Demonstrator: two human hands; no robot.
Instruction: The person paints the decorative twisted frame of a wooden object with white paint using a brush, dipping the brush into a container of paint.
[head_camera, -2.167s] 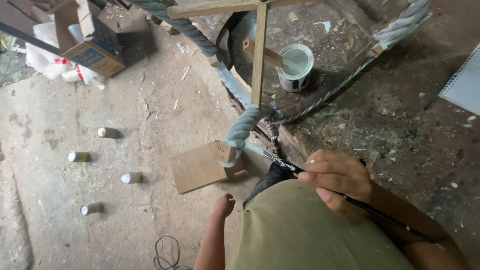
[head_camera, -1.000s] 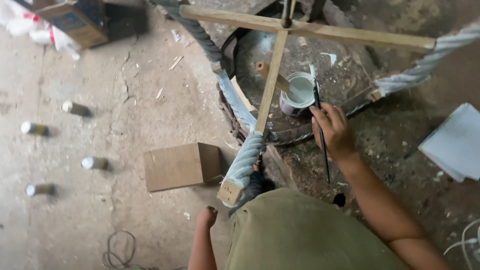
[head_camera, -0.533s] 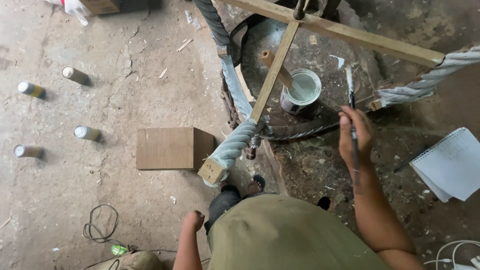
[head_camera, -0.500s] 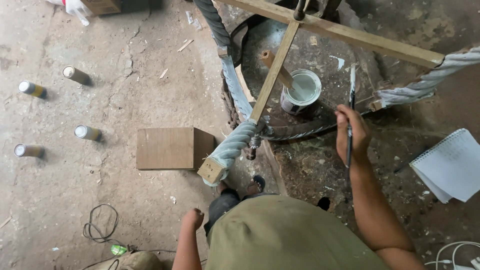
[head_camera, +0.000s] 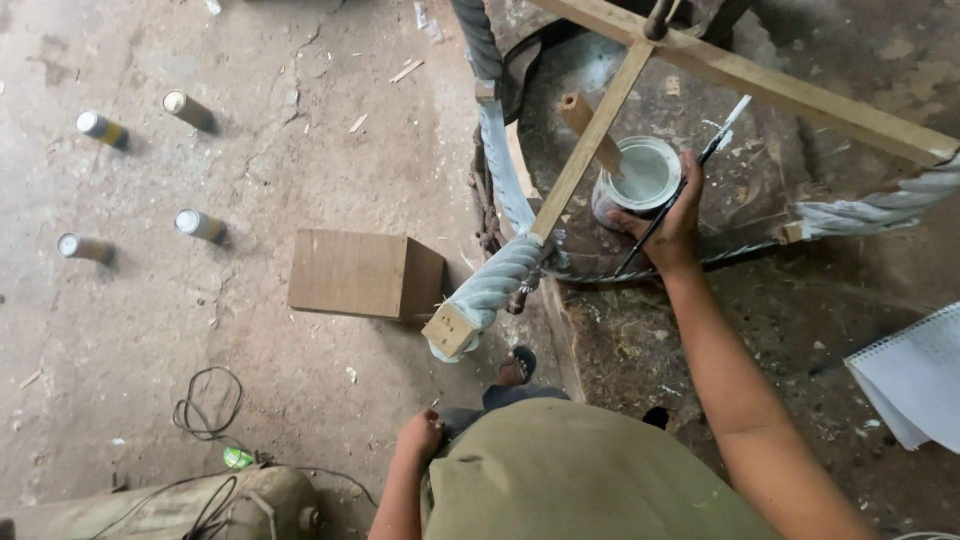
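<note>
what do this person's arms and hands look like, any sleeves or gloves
Both arms are bare along all that shows, with no sleeve cuff in view. The left hand and the right hand wear no gloves, and no watch, ring or bracelet is visible. The olive-green fabric garment covers the body between the arms.

The paint tin (head_camera: 645, 178) holds pale grey-green paint and has a white rim. Left of the tin, the twisted leg (head_camera: 497, 280) is coated in the same pale grey-green, with a bare tan wood end. The wooden slats (head_camera: 590, 140) crossing above the tin are light tan. The brush (head_camera: 680, 180) over the tin has a black handle and a whitish tip. Further left of the tin, the box (head_camera: 365, 275) is brown, and the spray cans (head_camera: 200, 225) are silver-topped with yellow bands.
</note>
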